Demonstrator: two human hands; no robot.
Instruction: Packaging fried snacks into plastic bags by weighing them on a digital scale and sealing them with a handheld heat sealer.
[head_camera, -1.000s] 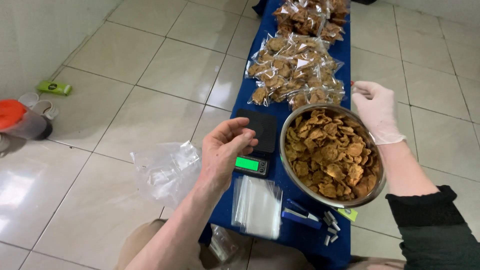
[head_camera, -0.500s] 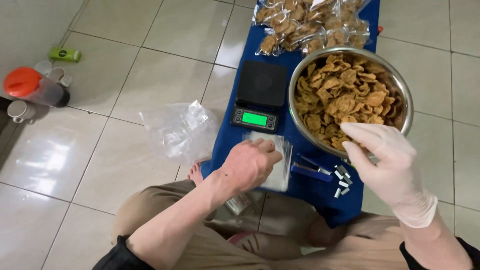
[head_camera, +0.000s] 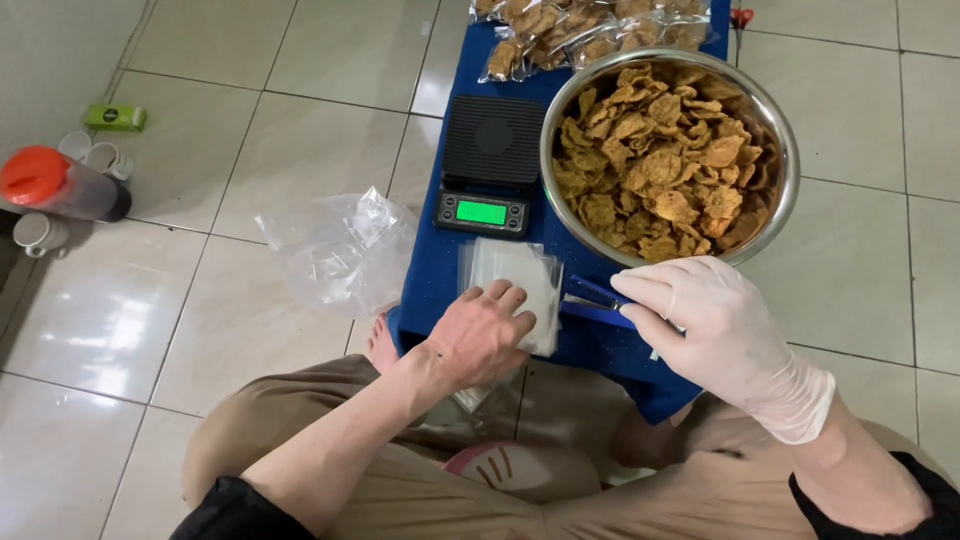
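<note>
A single camera, worn on the person's head, looks steeply down and slightly forward over the person's own lap. It sits close above the low blue desk (head_camera: 440, 290), which runs up the middle of the frame away from the viewer, its far end cut off by the top edge. The bare left hand (head_camera: 480, 335) and white-gloved right hand (head_camera: 715, 335) enter from the bottom, with the forearms and tan-trousered knees filling the lower part. Glossy pale floor tiles (head_camera: 250, 120) take up the left and right sides. No second view exists, so nothing is shared.
</note>
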